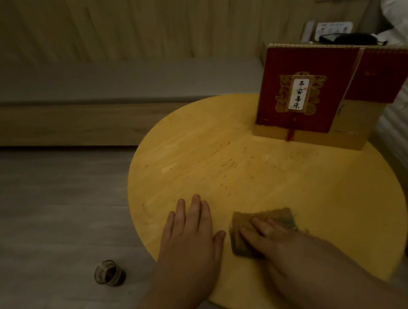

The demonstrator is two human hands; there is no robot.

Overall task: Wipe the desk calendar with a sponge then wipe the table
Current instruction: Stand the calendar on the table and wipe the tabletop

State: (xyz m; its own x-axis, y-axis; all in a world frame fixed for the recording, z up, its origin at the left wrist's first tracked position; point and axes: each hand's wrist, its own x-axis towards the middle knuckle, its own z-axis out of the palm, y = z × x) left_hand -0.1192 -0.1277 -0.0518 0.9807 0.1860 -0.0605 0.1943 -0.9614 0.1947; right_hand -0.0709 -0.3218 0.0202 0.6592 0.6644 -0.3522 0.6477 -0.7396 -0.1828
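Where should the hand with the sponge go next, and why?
Probably slide the sponge forward, toward the desk calendar. The right hand presses it flat near the front edge of the table, the left hand rests flat beside it, and small dark marks dot the bare wood ahead.

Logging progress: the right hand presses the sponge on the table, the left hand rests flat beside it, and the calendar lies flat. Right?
One slip: the head view shows the desk calendar standing upright on the table, not lying flat. The right hand presses the sponge, left hand flat beside it.
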